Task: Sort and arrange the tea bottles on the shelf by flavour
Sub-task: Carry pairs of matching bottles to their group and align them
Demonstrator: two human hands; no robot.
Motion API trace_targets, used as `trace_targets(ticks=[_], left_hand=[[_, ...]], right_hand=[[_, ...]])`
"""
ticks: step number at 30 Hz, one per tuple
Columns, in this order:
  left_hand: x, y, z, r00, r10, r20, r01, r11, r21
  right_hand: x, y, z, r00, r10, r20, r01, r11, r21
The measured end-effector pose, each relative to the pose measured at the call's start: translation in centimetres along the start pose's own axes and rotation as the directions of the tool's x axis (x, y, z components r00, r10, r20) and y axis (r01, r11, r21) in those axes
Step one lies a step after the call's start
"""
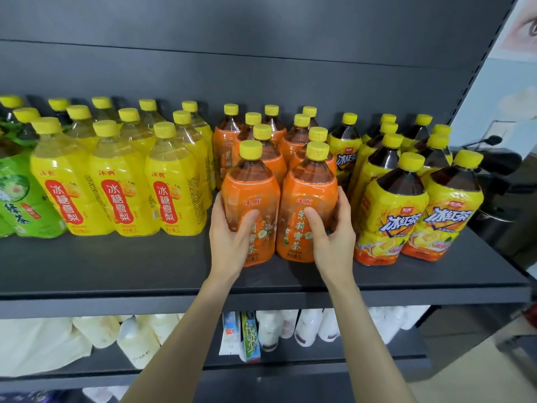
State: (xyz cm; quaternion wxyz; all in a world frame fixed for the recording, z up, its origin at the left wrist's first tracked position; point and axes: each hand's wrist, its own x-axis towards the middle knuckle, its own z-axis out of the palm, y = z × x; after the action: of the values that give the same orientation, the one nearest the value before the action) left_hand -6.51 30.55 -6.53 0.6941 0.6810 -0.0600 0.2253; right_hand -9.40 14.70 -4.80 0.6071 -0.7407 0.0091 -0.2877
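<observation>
Left hand [232,232] has its fingers [249,219] curled round the front-left orange-label plastic tea bottle [251,189], thumb on the label. The right hand [332,238] does the same on the front-right orange-label bottle [308,190], so each hand is clamped on its own bottle. Those two stand touching, side by side, nearest the front edge of the dark grey metal shelf [116,266], about mid-width. The rest of the orange bottles [293,135] queue behind them towards the back. Yellow-label pear drink bottles [116,184] sit just to the left, with green-label bottles [14,196] at the left edge. Dark iced-tea bottles with yellow labels [395,216] fill the right end. White bottles [308,324] are on the shelf below.
</observation>
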Motion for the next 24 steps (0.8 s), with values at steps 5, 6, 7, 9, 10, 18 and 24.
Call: trace_targets(ticks=[5, 6, 7, 9, 10, 18, 24], left_hand=[[-0.3, 0.6, -1.0, 1.0, 0.022, -0.018, -0.022, 1.0, -0.007], [-0.4, 0.6, -1.2, 1.0, 0.02, -0.013, -0.02, 1.0, -0.015], [-0.5, 0.7, -1.4, 1.0, 0.012, -0.001, -0.012, 1.0, -0.022], [-0.6, 0.8, -1.6, 0.999, 0.002, 0.033, -0.001, 1.0, -0.023], [-0.7, 0.9, -1.6, 0.999, -0.004, 0.047, 0.005, 1.0, -0.025], [-1.0, 1.0, -0.7, 0.995, -0.037, 0.092, 0.037, 0.999, -0.005], [-1.4, 1.1, 1.4, 0.986, -0.079, 0.144, 0.08, 0.997, -0.001]], right_hand=[[-0.3, -0.2, -0.1, 1.0, 0.022, 0.016, -0.022, 1.0, -0.005], [-0.3, -0.4, -0.2, 0.999, 0.028, 0.031, -0.028, 1.0, 0.005], [-0.2, -0.5, -0.3, 0.998, 0.039, 0.052, -0.04, 0.999, 0.016], [0.0, -0.8, -0.4, 0.992, 0.084, 0.095, -0.088, 0.995, 0.044], [0.2, -0.9, -0.4, 0.988, 0.105, 0.11, -0.112, 0.992, 0.057], [0.5, -0.5, -0.9, 0.992, 0.087, 0.092, -0.091, 0.995, 0.044], [0.7, 0.0, -2.1, 0.995, 0.065, 0.074, -0.068, 0.997, 0.042]])
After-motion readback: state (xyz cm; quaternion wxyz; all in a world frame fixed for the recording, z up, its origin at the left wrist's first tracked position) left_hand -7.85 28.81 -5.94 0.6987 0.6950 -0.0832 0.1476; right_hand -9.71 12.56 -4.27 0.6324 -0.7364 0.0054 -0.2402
